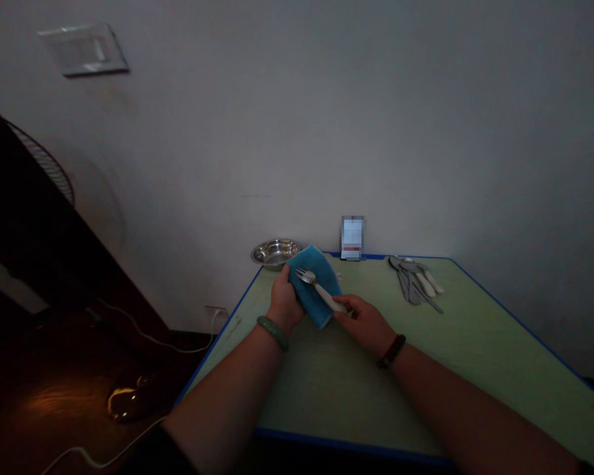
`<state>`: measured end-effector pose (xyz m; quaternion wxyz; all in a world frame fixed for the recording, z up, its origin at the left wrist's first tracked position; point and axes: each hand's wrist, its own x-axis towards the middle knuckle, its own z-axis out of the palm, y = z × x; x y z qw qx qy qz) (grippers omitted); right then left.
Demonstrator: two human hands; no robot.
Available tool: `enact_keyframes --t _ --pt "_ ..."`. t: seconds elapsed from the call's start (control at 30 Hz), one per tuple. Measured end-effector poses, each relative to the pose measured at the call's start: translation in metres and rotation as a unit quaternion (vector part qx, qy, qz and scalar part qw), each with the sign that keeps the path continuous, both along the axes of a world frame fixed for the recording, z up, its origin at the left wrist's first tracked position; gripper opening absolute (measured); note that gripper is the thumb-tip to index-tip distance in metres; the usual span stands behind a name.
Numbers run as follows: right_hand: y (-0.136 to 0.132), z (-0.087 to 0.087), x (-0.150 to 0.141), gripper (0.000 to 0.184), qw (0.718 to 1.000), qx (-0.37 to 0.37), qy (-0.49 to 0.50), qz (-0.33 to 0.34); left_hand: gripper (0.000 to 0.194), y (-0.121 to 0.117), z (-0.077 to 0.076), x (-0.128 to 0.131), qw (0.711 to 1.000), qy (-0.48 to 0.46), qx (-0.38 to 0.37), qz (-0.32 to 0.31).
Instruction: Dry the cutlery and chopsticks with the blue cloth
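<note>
A fork point(321, 292), silver-headed with a pale handle, lies slantwise over a blue cloth point(321, 265), tines toward the upper left. The cloth is spread above the desk point(326, 396), its edge apparently whitish.

A lit phone point(353, 239) stands by the wall point(297, 132) — a switch plate point(82, 51) up left.

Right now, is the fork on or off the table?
Off. The fork is in the right hand, over the blue cloth.
</note>
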<state>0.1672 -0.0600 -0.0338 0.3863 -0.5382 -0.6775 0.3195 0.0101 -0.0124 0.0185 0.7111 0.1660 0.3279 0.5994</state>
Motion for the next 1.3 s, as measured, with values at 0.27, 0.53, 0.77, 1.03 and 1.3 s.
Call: enact_keyframes --t 0.27,0.53,0.77,1.03,1.3 --pt "-0.0007 0.0013 -0.0003 0.042 1.000 0.004 0.002 -0.001 0.049 -0.0004 -0.0011 0.0019 1.000 0.010 -0.007 -0.004" --pt "-0.0001 0.0003 -0.0006 0.045 1.000 0.006 -0.006 -0.003 0.047 -0.0002 -0.0046 0.0024 1.000 0.008 0.017 -0.023" --pt "-0.0004 -0.0001 -0.0002 0.045 1.000 0.010 0.002 -0.003 0.052 0.0020 -0.0045 0.0004 0.999 -0.012 0.034 -0.025" --pt "-0.0012 0.0009 -0.0006 0.044 1.000 0.010 -0.008 -0.001 0.062 0.0006 -0.0015 -0.0002 1.000 -0.002 0.003 0.004" --pt "-0.0014 0.0019 -0.0019 0.043 1.000 0.008 -0.005 -0.004 0.053 -0.0011 -0.0016 0.0026 1.000 0.009 -0.003 0.003"
